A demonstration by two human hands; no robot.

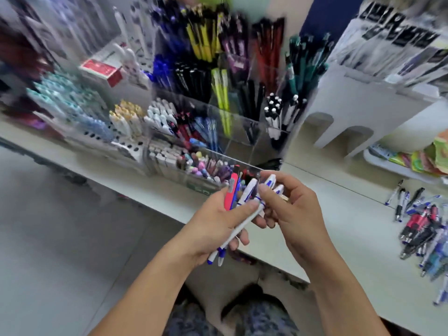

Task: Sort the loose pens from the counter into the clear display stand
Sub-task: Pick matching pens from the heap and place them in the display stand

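left hand point(218, 221): palm up, fingers wrapped round white-and-blue pens point(238, 229) and a red pen point(229, 192) | right hand point(291, 204): fingertips pinching the bundle's far ends | near the clear display stand point(232, 132) | loose pens point(421, 229): counter point(339, 226), far right

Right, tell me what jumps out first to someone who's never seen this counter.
First the two hands at centre: the left hand grips a bunch of white-and-blue pens plus a red one, and the right hand pinches at their tops. Behind them stands the clear display stand, packed with pens sorted by colour. Far right, a loose pile of pens lies on the counter.
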